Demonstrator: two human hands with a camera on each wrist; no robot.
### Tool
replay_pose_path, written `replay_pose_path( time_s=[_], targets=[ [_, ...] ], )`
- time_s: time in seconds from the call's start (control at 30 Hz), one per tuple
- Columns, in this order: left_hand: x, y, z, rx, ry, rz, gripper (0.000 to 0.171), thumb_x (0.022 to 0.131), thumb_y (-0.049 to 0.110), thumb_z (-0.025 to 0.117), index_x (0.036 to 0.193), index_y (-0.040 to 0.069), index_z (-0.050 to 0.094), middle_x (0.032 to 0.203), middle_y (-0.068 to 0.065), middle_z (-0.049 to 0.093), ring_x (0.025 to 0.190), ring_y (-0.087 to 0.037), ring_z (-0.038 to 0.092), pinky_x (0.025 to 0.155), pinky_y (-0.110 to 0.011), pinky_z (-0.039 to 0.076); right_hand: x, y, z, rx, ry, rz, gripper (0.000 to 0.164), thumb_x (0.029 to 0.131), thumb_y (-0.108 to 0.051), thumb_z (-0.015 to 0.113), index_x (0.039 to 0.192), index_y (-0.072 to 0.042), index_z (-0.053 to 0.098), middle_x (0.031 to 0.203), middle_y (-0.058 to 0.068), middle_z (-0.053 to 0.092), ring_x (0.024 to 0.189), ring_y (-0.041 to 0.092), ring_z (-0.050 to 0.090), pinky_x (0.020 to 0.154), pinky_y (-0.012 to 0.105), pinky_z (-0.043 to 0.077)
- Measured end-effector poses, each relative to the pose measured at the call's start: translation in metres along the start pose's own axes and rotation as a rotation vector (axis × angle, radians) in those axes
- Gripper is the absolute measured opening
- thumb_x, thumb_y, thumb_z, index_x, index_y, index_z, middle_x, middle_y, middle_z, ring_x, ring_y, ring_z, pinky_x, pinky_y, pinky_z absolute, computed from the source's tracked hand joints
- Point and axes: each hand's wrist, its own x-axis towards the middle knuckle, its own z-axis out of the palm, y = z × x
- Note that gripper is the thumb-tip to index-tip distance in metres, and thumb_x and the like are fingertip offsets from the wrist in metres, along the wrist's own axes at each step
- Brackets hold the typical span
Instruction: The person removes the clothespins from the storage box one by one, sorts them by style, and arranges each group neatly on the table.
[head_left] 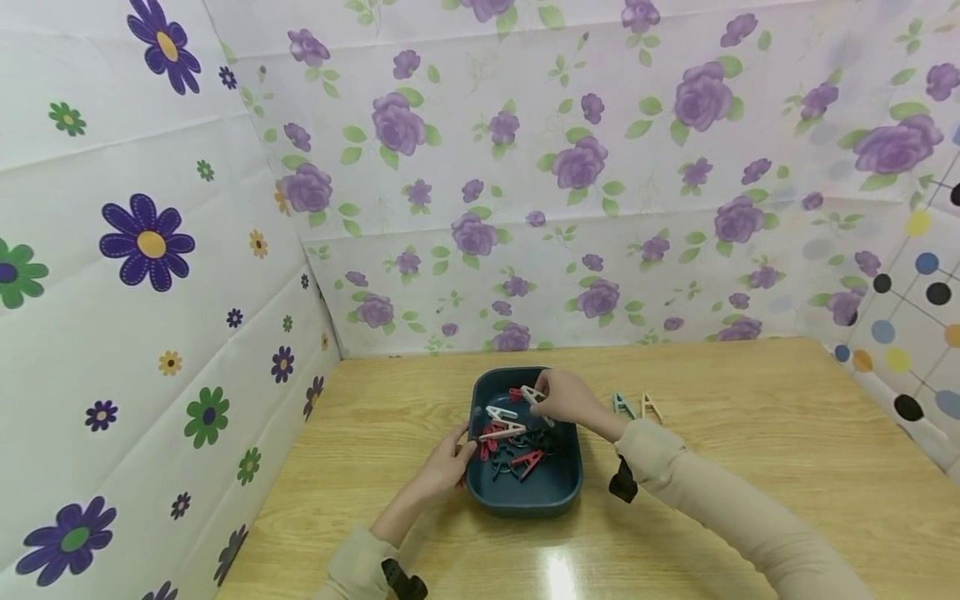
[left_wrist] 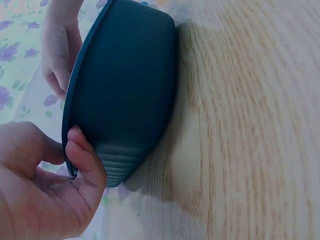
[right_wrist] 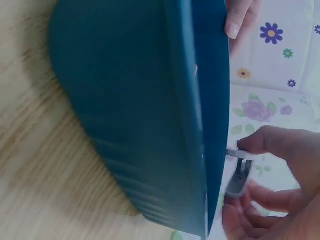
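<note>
A dark teal plastic basin (head_left: pixel 551 493) stands on the table. My left hand (head_left: pixel 446 462) grips its left rim, thumb on one side and fingers curled on the other in the left wrist view. Over the far right part of the basin, my right hand (head_left: pixel 567 398) holds a pale clothespin (right_wrist: pixel 240 176) between thumb and fingers. Inside the basin lie a white clothespin (head_left: pixel 501 413), a pale pink one (head_left: pixel 504 430), a red one (head_left: pixel 528 463) and several more red and dark ones in a loose heap.
Right of the basin, a green clothespin (head_left: pixel 622 406) and a light orange clothespin (head_left: pixel 651 407) stand on the wooden table (head_left: pixel 720 433). Flower-patterned sheets (head_left: pixel 465 192) hang behind and on the left. A dotted sheet (head_left: pixel 915 333) hangs on the right.
</note>
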Motion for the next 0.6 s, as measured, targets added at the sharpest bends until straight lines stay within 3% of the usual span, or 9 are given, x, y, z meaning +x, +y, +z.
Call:
replay_pose_path(
  time_s=[0.2,0.47,0.6],
  targets=[
    [0.000,0.000,0.001,-0.004,0.005,-0.005,0.049,0.105,0.014,0.037,0.150,0.001,0.025,0.086,-0.025,0.062,0.047,-0.011,0.048,0.046,-0.027,0.040,-0.003,0.010,0.000,0.111,0.083,-0.047,0.027,0.079,-0.015,0.076,0.100,-0.003,0.065,0.087,0.010,0.066,0.062,0.013,0.058,0.058,0.027,0.050],
    [-0.001,0.000,0.002,-0.037,-0.013,0.006,0.048,0.106,0.012,0.036,0.151,0.000,0.022,0.093,-0.028,0.062,0.048,-0.011,0.047,0.047,-0.027,0.040,-0.012,0.021,-0.006,0.121,0.191,-0.109,0.027,0.080,-0.013,0.074,0.103,-0.002,0.065,0.094,0.013,0.066,0.079,0.022,0.060,0.071,0.039,0.052],
    [-0.001,0.000,0.002,-0.032,-0.012,0.004,0.048,0.106,0.012,0.035,0.151,0.000,0.022,0.092,-0.028,0.062,0.048,-0.011,0.047,0.047,-0.027,0.041,-0.014,0.029,-0.007,0.136,0.231,-0.114,0.028,0.082,-0.014,0.072,0.106,-0.002,0.065,0.097,0.014,0.066,0.081,0.023,0.062,0.070,0.039,0.052]
  ],
)
